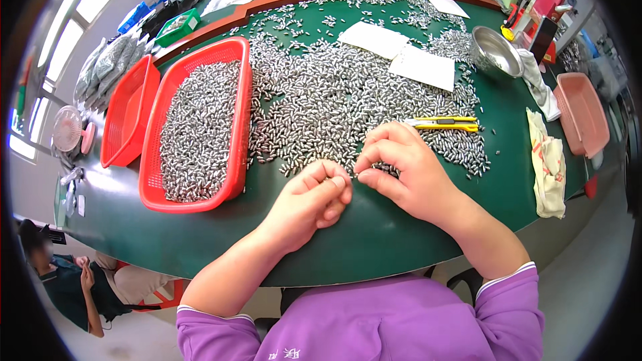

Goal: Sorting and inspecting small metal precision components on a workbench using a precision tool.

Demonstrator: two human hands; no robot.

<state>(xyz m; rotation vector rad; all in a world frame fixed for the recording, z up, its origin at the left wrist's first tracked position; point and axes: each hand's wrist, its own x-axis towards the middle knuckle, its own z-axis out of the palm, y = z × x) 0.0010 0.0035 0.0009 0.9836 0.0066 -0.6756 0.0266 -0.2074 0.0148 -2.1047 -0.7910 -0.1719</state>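
A wide heap of small silver, capsule-shaped metal pieces (321,100) spreads over the green table. At its near edge my left hand (314,194) is closed, thumb pressed against the curled forefinger; whatever it pinches is too small to make out. Just to its right, my right hand (401,164) curls with thumb and fingertips drawn close together, pointing at the left hand. Some metal pieces show in the gap between its thumb and fingers, but I cannot tell whether they are held or lie behind. A yellow utility knife (445,124) rests on the heap beyond the right hand.
Left of the heap stands a red plastic basket (244,113) full of the same pieces, beside another red basket (127,117). White paper sheets (421,67), a steel bowl (495,50), cloths (547,160) and a pink tray (582,113) lie around. A person (73,287) sits at lower left.
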